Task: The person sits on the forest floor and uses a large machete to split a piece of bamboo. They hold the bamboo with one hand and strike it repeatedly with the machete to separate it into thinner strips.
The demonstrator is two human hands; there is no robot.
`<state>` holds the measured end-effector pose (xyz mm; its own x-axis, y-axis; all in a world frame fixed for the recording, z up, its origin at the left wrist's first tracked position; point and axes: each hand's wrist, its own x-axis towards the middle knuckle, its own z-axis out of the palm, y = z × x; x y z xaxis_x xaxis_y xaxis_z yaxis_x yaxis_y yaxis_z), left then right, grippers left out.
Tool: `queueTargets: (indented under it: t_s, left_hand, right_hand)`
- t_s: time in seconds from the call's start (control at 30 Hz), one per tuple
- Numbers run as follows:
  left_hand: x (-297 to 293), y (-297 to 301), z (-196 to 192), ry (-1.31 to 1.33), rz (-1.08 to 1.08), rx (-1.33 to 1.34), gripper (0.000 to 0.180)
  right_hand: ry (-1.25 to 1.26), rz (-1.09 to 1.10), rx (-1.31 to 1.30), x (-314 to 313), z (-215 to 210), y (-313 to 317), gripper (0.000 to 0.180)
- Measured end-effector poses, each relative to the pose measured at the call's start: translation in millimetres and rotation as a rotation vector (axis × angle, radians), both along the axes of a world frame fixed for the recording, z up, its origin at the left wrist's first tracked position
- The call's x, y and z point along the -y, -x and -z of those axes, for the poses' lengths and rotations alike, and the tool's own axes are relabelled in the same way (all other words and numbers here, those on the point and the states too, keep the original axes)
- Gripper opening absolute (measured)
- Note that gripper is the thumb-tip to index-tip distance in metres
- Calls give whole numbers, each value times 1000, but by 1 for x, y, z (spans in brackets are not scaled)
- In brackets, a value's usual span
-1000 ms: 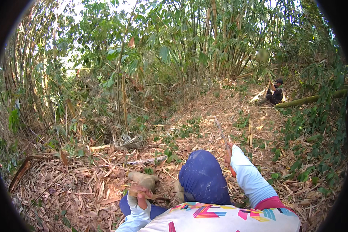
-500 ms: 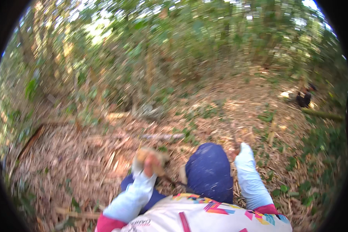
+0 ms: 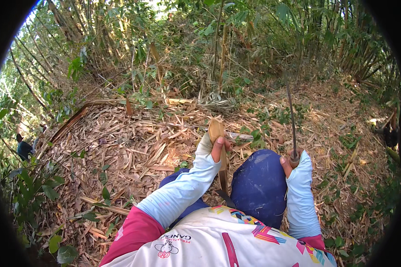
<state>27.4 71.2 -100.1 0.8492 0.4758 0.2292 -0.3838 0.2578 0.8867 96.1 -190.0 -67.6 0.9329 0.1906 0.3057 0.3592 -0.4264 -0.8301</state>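
Observation:
My left hand [image 3: 217, 150] is closed around a wooden sheath [image 3: 216, 127], its thumb lying along the front. The sheath runs down between my legs, with a dark strap [image 3: 226, 198] at its lower end. To the right, beside my raised knee [image 3: 259, 187], my right hand [image 3: 290, 164] grips a machete by its handle. The thin dark blade [image 3: 292, 116] points up and away from me, seen nearly edge-on. Sheath and blade are apart.
Dry bamboo leaves [image 3: 120, 147] cover the sloping ground. A short cut stick [image 3: 240, 136] lies ahead of my knee. Bamboo clumps [image 3: 365, 49] stand behind. At the far left a person [image 3: 25, 147] is partly hidden by leaves; a dark shape [image 3: 391, 135] shows at the right edge.
The view has turned left and steadied from blur. My left hand with the sheath has risen forward and toward the right. The machete blade in my right hand now shows clearly.

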Motion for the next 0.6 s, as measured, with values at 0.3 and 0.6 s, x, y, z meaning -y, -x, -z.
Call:
queueTargets:
  t_s: [0.3, 0.6]
  left_hand:
    - [-9, 4, -45, 42, -25, -11, 29]
    - [-9, 7, -100, -90, -115, 38, 37]
  right_hand:
    - [-262, -391, -41, -61, -43, -26, 29]
    - [-318, -570, 13, -122, -103, -13, 23]
